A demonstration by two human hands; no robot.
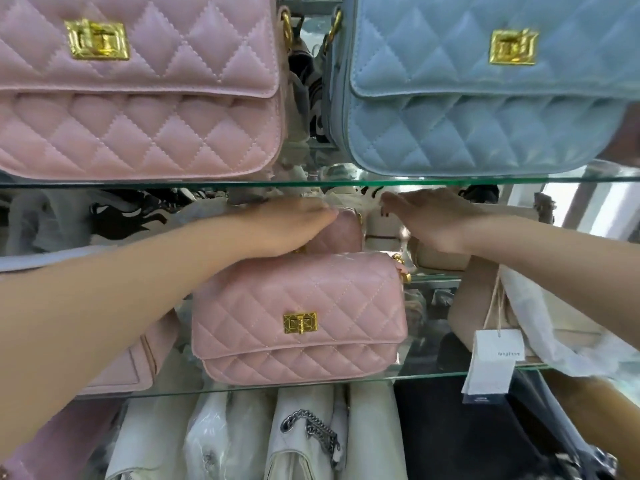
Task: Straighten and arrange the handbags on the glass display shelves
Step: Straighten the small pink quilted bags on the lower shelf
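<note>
Reference: small pink quilted flap handbag with a gold turn-lock, upright at the front of the middle glass shelf, clasp facing the camera. Directly behind the reference bag is a second pink quilted handbag, mostly hidden. The left hand lies flat on its top, fingers straight and close together, gripping nothing. Behind and right of the reference bag, the right hand is palm-down with fingers stretched out leftward above a cream handbag — whether it touches cannot be told, as the hand is blurred. Right of the reference bag, on the same shelf, is a beige handbag partly wrapped in white paper. Its white paper tag hangs on a string over the shelf edge. Left of the reference bag, a further pink handbag is half covered by the left forearm. Above the reference bag runs the upper glass shelf. It carries a large pink quilted handbag with a gold clasp up and left, and a light blue quilted handbag with a gold clasp up and right — both upright, well apart from each other. Below the reference bag are white handbags in clear plastic, one with a silver chain, and to their right a black handbag.
</note>
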